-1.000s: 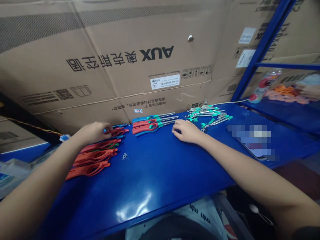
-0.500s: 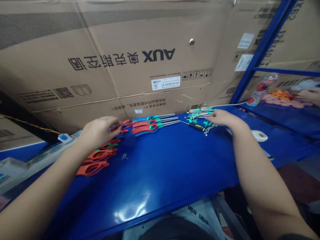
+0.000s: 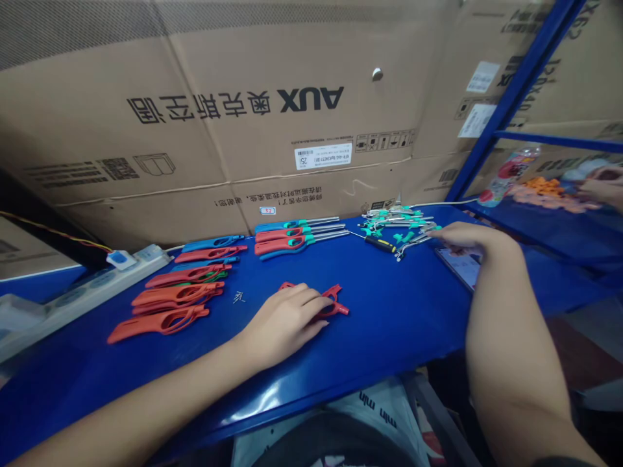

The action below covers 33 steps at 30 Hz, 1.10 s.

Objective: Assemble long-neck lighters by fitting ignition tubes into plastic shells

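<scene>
My left hand (image 3: 289,321) is over the middle of the table, its fingers closed round a red lighter handle shell (image 3: 335,308). The shell's looped trigger end sticks out beyond my fingertips; the rest is mostly under my palm. Over on the right, my right hand (image 3: 462,239) has its fingers bent together beside a pile of metal lighter tubes with teal fittings (image 3: 389,219). A teal tip meets its fingertips, but what they grip is hidden. More red, orange and blue handle shells (image 3: 168,295) lie in a column at left. Several handles with metal tubes attached (image 3: 282,240) lie at the back.
A black-and-yellow screwdriver (image 3: 380,244) lies by the tube pile, and small screws (image 3: 238,297) lie near the shells. A phone (image 3: 457,264) rests under my right hand. A power strip (image 3: 102,282) runs along the left. Another person's hand (image 3: 603,185) is by orange parts (image 3: 545,188).
My left hand has moved from the back of the shell column to the table's middle, bringing a red handle shell. My right hand has drawn rightward from the tube pile, over the phone.
</scene>
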### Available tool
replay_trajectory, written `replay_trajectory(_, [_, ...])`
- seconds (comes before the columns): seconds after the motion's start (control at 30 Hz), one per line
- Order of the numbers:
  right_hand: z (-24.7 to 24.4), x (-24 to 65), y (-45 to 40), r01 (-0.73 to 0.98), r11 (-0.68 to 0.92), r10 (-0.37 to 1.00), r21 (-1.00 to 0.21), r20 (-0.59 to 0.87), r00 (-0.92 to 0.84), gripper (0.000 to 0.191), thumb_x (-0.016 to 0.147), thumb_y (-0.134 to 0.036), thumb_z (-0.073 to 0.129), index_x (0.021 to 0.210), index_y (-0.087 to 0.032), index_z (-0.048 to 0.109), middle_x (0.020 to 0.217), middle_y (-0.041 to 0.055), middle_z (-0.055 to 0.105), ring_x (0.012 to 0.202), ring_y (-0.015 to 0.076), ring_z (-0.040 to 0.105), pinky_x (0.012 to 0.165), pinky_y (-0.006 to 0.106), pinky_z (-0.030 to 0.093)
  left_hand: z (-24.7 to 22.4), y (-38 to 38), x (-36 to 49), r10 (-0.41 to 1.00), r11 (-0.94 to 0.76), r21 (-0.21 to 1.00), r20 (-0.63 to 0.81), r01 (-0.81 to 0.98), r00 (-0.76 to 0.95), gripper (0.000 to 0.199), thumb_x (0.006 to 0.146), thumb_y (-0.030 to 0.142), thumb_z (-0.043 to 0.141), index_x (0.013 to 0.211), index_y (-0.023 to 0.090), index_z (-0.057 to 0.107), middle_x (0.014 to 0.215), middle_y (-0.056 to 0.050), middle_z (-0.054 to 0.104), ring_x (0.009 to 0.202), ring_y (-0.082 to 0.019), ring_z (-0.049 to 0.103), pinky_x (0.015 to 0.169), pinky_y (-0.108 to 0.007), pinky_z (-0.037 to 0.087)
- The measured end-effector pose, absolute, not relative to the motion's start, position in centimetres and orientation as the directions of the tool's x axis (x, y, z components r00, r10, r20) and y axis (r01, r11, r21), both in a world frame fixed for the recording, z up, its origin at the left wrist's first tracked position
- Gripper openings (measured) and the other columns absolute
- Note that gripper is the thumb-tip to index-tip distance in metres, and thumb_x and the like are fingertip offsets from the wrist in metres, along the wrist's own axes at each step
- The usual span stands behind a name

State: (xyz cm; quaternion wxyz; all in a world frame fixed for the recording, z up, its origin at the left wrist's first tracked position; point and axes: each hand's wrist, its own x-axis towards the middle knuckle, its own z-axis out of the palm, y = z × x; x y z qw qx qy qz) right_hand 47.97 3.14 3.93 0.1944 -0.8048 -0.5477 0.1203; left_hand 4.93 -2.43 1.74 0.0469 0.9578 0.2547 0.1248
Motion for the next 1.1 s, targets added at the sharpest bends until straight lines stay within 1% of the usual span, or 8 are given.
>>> replay_trajectory(0.17, [4.9, 47.4, 3.6, 0.786, -0.409, 0.907, -0.463, -0.116, 0.404, 0.037, 0.097, -0.04, 0.056, 0.067, -0.018, 0.056, 0.053, 0.0007, 0.047, 0.047, 0.0128, 0.042, 0.051, 0.031, 0.036, 2.1, -2.3, 2.9, 0.568, -0.823, 0.194, 0.265, 0.533, 0.78, 0.036, 0.097, 0.035, 0.06, 0.132, 0.027, 0.057, 0.125, -0.009, 0.067, 0.112, -0.027, 0.061, 0.096, -0.043, 0.052])
replay_trajectory(0.37, [5.4, 42.7, 4.5, 0.884, -0.172, 0.963, -0.435, 0.115, 0.244, 0.042, 0.095, -0.04, 0.054, 0.06, -0.021, 0.041, 0.058, -0.0021, 0.039, 0.059, 0.0121, 0.038, 0.059, 0.029, 0.03, 1.7, -1.3, 0.3, 0.744, -0.666, 0.311, 0.202, 0.678, 0.638, 0.053, 0.085, 0.056, 0.071, 0.127, 0.027, 0.059, 0.124, -0.01, 0.065, 0.113, -0.03, 0.063, 0.094, -0.044, 0.054])
replay_trajectory(0.53, [4.2, 35.6, 4.4, 0.777, 0.388, 0.911, -0.495, 0.331, -0.244, 0.036, 0.092, -0.045, 0.056, 0.067, -0.02, 0.049, 0.061, -0.0039, 0.043, 0.06, 0.0117, 0.041, 0.06, 0.025, 0.034, 0.9, -1.0, 0.0, 0.758, -0.641, 0.364, 0.161, 0.676, 0.632, 0.053, 0.085, 0.052, 0.072, 0.129, 0.025, 0.06, 0.13, -0.011, 0.06, 0.119, -0.03, 0.061, 0.1, -0.044, 0.052])
replay_trajectory(0.67, [2.8, 30.8, 3.2, 0.522, 0.656, 0.714, -0.544, 0.225, -0.662, 0.009, 0.085, -0.024, 0.061, 0.09, -0.019, 0.066, 0.087, 0.0021, 0.061, 0.074, 0.0135, 0.053, 0.068, 0.025, 0.044, 0.4, -0.8, -0.3, 0.747, -0.657, 0.348, 0.179, 0.669, 0.64, 0.051, 0.093, 0.048, 0.063, 0.138, 0.026, 0.058, 0.145, -0.012, 0.053, 0.129, -0.032, 0.054, 0.108, -0.049, 0.047])
replay_trajectory(0.77, [1.8, 28.8, 2.4, 0.426, 0.691, 0.6, -0.584, 0.133, -0.789, 0.013, 0.086, -0.02, 0.06, 0.098, -0.019, 0.067, 0.099, 0.004, 0.062, 0.078, 0.0129, 0.054, 0.07, 0.024, 0.045, 0.0, -0.6, -0.4, 0.711, -0.696, 0.319, 0.173, 0.644, 0.682, 0.047, 0.099, 0.041, 0.054, 0.144, 0.029, 0.053, 0.152, -0.009, 0.05, 0.136, -0.032, 0.047, 0.113, -0.052, 0.041])
replay_trajectory(0.83, [1.5, 28.2, 2.1, 0.429, 0.683, 0.601, -0.591, 0.12, -0.79, 0.015, 0.089, -0.032, 0.066, 0.097, -0.019, 0.065, 0.098, 0.0034, 0.061, 0.08, 0.0133, 0.054, 0.073, 0.025, 0.045, -0.3, -0.5, -0.4, 0.693, -0.71, 0.319, 0.163, 0.628, 0.702, 0.047, 0.1, 0.039, 0.052, 0.145, 0.029, 0.052, 0.152, -0.009, 0.051, 0.136, -0.031, 0.046, 0.114, -0.052, 0.04])
replay_trajectory(1.0, [1.9, 27.9, 1.5, 0.502, 0.648, 0.628, -0.573, 0.028, -0.778, 0.064, 0.062, -0.059, 0.087, 0.106, -0.022, 0.058, 0.099, 0.0009, 0.06, 0.085, 0.016, 0.056, 0.072, 0.026, 0.044, -0.5, -0.4, -0.2, 0.692, -0.712, 0.34, 0.191, 0.614, 0.696, 0.044, 0.098, 0.037, 0.056, 0.14, 0.024, 0.057, 0.141, -0.011, 0.056, 0.131, -0.03, 0.049, 0.112, -0.048, 0.042])
replay_trajectory(1.1, [2.2, 28.1, 1.6, 0.536, 0.627, 0.635, -0.565, -0.029, -0.772, 0.054, 0.069, -0.055, 0.084, 0.103, -0.021, 0.06, 0.09, -0.0006, 0.061, 0.077, 0.0147, 0.054, 0.066, 0.025, 0.041, -0.5, -0.4, -0.1, 0.701, -0.704, 0.355, 0.207, 0.615, 0.683, 0.044, 0.097, 0.035, 0.057, 0.139, 0.022, 0.056, 0.138, -0.012, 0.055, 0.128, -0.03, 0.051, 0.111, -0.048, 0.044])
